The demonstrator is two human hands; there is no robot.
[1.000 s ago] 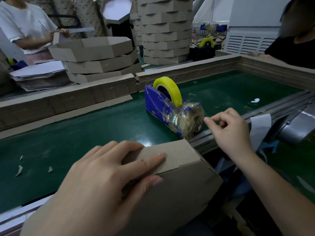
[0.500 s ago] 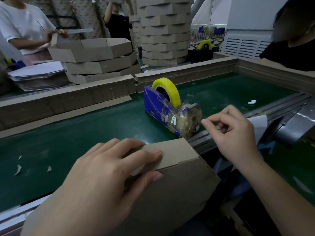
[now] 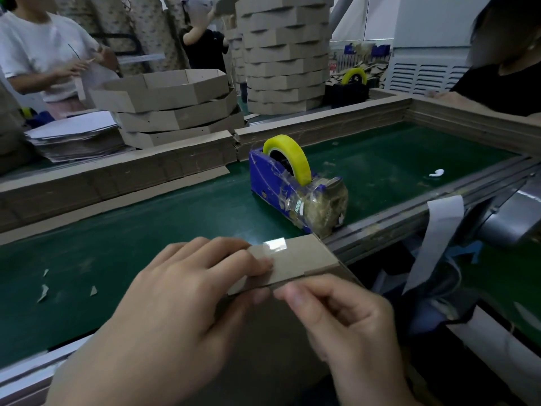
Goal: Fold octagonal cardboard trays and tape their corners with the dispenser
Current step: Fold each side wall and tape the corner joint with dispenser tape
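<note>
A brown cardboard tray (image 3: pixel 298 259) leans against the near edge of the green belt (image 3: pixel 131 230), one folded corner facing up. My left hand (image 3: pixel 175 303) grips that wall, fingers laid over the flap and the thumb underneath. A short strip of clear tape (image 3: pixel 275 246) glints across the flap. My right hand (image 3: pixel 345 317) pinches the strip's near end between thumb and forefinger at the tray's edge. The blue tape dispenser (image 3: pixel 275 189) with its yellow roll (image 3: pixel 289 150) stands on the belt just behind the tray, untouched.
A low cardboard wall (image 3: pixel 117 177) borders the belt's far side. Behind it are stacked folded trays (image 3: pixel 169 104), a tall tray column (image 3: pixel 284 54), flat blanks (image 3: pixel 73 136) and a second dispenser (image 3: pixel 351 80). Other people work at left, behind and right. A paper strip (image 3: pixel 439 230) hangs off the rail.
My right hand has left the dispenser and come down to the tray corner with a strip of tape, which now lies over the flap. My left hand stays on the tray.
</note>
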